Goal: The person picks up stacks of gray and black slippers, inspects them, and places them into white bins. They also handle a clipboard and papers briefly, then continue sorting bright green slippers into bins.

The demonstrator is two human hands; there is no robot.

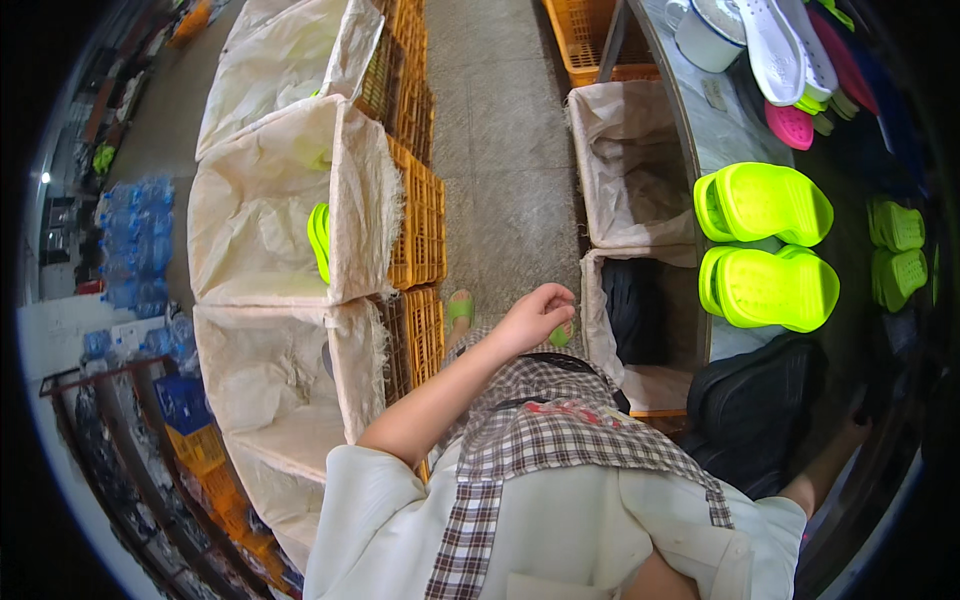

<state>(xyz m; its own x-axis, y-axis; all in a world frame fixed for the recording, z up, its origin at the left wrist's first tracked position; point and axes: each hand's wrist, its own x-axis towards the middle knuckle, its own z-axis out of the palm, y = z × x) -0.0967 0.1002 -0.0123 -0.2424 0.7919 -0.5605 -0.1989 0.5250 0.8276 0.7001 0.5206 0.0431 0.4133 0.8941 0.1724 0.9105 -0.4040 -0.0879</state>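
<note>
My left hand (538, 318) hangs in front of the checked apron (560, 410), fingers loosely curled with gaps between them and nothing in them. My right forearm (815, 488) reaches out to the far right; the hand (866, 412) lies in dark shade, so its fingers and whatever they may hold are hidden. Nearest that arm is a stack of black shoe soles or clogs (750, 415) at the table's near end. Beyond it lie a lime clog-like shoe (768, 290) and another lime shoe (764, 204), side by side.
Cloth-lined orange crates (418, 225) line the left, one with a lime piece (319, 243) inside. Under the metal table (735, 140), a lined crate (640, 160) adjoins another holding black pieces (636, 310). White soles (775, 55), a pink piece (790, 125) and a mug (710, 35) stand farther back.
</note>
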